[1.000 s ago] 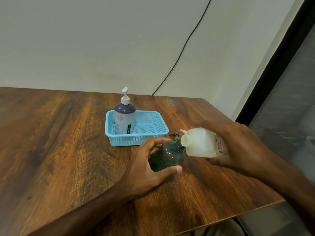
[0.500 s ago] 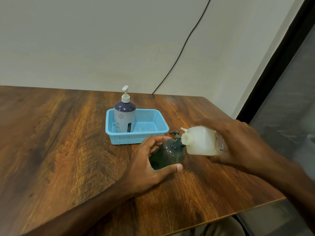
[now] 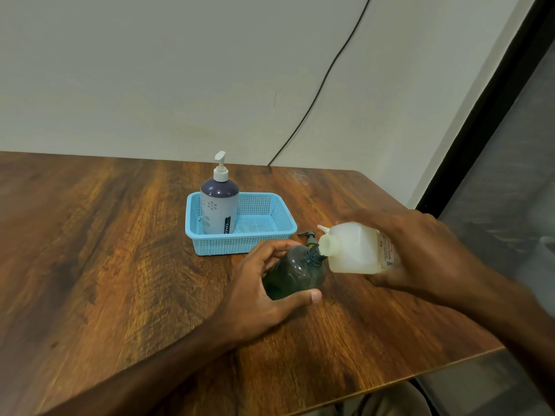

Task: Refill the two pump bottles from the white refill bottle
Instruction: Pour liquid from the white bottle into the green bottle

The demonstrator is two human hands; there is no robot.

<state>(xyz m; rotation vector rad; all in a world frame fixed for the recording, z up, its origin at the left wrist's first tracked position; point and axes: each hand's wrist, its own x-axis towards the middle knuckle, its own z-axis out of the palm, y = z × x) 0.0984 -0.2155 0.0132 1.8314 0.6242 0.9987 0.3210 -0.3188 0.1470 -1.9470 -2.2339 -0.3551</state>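
On a wood-grain table [image 3: 105,265], our left hand [image 3: 264,295] curls fingers and thumb around the dark green pump bottle [image 3: 295,276], its open neck leaning right. Our right hand [image 3: 420,253] grips the white refill bottle [image 3: 354,249] just beside it, long axis near level, mouth pointing left at that neck. We judge the pour into this bottle is the step in hand; next comes a steeper, steady tilt. Behind, the loose pump [image 3: 309,238] lies by the blue basket [image 3: 234,244] holding the second pump bottle [image 3: 219,208].

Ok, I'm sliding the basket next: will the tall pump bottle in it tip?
Probably tippy: the pump bottle rises above the low walls of the blue basket. Free room to its right may let it slide or topple. Fill level is hidden, so weight is unclear.
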